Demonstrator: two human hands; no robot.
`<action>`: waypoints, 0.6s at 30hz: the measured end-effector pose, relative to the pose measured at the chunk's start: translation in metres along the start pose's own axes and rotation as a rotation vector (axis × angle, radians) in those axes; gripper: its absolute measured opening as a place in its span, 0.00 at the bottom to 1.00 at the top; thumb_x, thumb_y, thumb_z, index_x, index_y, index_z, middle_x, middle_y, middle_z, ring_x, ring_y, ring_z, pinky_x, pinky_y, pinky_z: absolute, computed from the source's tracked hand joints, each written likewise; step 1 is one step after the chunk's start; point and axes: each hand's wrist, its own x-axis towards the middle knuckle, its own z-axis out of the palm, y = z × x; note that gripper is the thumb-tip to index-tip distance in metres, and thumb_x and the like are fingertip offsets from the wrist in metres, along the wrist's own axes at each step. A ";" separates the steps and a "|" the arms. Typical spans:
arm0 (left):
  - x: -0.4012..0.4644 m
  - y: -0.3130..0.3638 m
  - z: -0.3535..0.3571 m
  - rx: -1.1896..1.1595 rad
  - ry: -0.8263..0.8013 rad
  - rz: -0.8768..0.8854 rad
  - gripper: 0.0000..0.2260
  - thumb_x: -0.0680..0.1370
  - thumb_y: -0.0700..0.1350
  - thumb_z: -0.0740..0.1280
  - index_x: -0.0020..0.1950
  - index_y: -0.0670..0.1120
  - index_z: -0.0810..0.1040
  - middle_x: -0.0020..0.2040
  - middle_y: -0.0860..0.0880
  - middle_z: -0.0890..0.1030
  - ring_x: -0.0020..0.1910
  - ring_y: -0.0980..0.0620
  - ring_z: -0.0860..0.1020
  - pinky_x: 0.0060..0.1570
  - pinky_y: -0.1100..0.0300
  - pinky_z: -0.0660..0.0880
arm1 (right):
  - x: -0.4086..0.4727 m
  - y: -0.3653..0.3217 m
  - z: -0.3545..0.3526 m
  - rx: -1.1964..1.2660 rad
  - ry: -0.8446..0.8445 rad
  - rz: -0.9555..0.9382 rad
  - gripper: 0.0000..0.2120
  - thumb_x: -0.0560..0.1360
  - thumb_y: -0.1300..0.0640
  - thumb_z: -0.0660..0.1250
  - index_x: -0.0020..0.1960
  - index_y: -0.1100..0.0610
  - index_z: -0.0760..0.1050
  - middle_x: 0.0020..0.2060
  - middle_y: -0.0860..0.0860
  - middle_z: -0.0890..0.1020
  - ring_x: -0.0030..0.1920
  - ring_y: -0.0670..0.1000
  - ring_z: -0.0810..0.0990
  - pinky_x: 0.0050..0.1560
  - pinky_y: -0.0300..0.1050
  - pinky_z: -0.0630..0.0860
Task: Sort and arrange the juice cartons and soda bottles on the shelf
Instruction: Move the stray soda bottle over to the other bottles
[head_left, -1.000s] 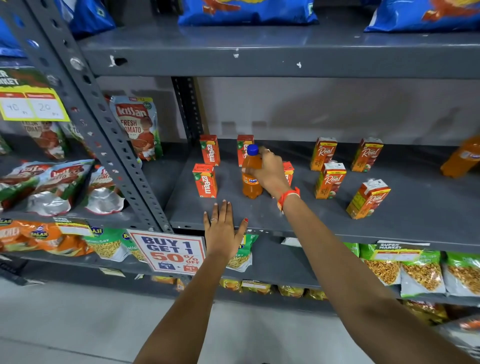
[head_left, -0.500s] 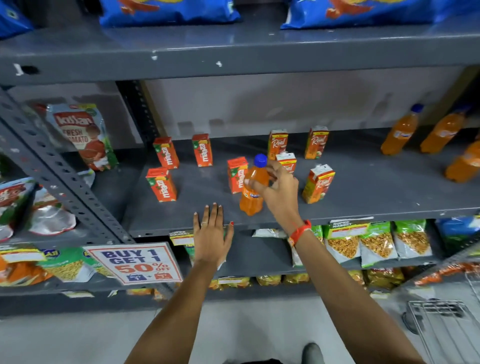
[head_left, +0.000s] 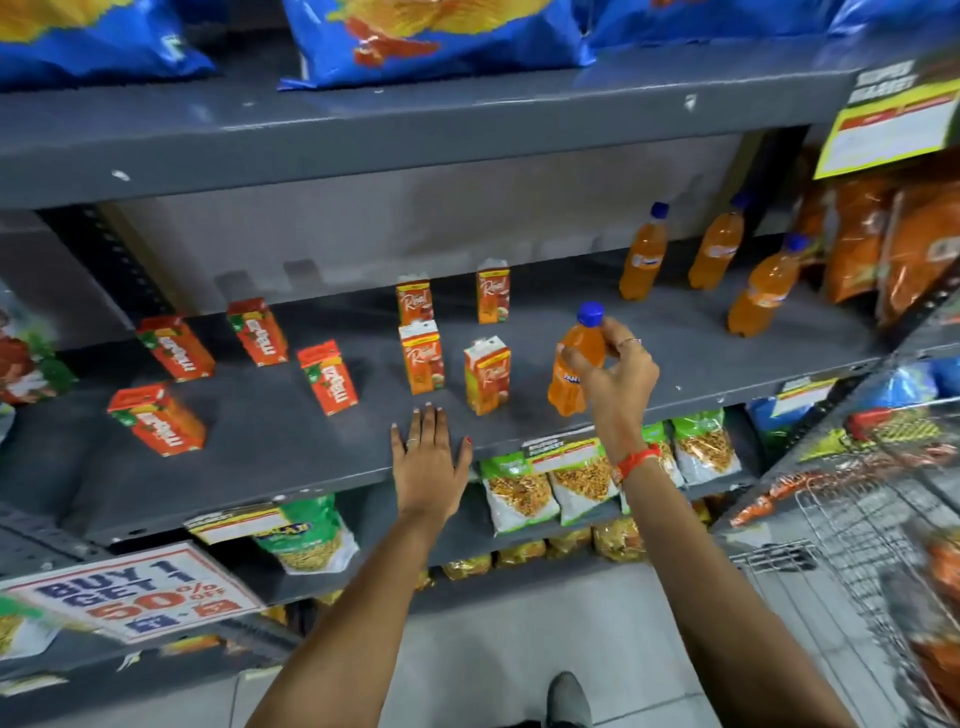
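Note:
My right hand (head_left: 615, 371) grips an orange soda bottle (head_left: 576, 364) with a blue cap, held tilted just above the grey shelf (head_left: 291, 457), right of the cartons. My left hand (head_left: 428, 460) lies flat on the shelf's front edge, fingers apart, holding nothing. Several red Maaza cartons (head_left: 327, 379) stand on the left part of the shelf. Several orange Real cartons (head_left: 422, 358) stand in the middle. Three more orange soda bottles (head_left: 644, 254) stand at the back right.
Blue snack bags (head_left: 415, 36) fill the shelf above. Snack packets (head_left: 519, 491) line the shelf below. A wire trolley (head_left: 872, 545) stands at the right. A "Buy 1 Get 1" sign (head_left: 130, 592) hangs at the lower left. Orange packets (head_left: 872, 239) hang beyond the right upright.
My right hand has carried the soda bottle to the right, past the Real cartons. The view has swung right, showing the other bottles. My left hand stays on the shelf edge.

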 end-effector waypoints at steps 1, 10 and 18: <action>0.001 0.007 0.002 0.000 0.000 -0.002 0.28 0.78 0.56 0.50 0.73 0.41 0.55 0.75 0.42 0.60 0.74 0.47 0.56 0.73 0.44 0.48 | 0.012 0.004 -0.008 -0.021 0.015 0.003 0.23 0.65 0.52 0.75 0.59 0.53 0.76 0.47 0.56 0.81 0.49 0.55 0.78 0.52 0.47 0.73; 0.003 0.032 0.017 -0.040 0.163 -0.149 0.32 0.75 0.61 0.48 0.70 0.41 0.64 0.71 0.42 0.68 0.72 0.44 0.63 0.71 0.41 0.53 | 0.127 0.039 -0.064 -0.179 0.037 -0.039 0.24 0.68 0.56 0.73 0.62 0.57 0.74 0.56 0.59 0.81 0.56 0.59 0.78 0.57 0.49 0.73; 0.006 0.037 0.022 -0.020 0.227 -0.180 0.31 0.74 0.61 0.48 0.67 0.41 0.68 0.67 0.42 0.73 0.69 0.43 0.68 0.69 0.41 0.58 | 0.175 0.067 -0.083 -0.124 -0.043 0.067 0.26 0.70 0.57 0.72 0.65 0.58 0.70 0.59 0.58 0.78 0.59 0.59 0.77 0.58 0.49 0.73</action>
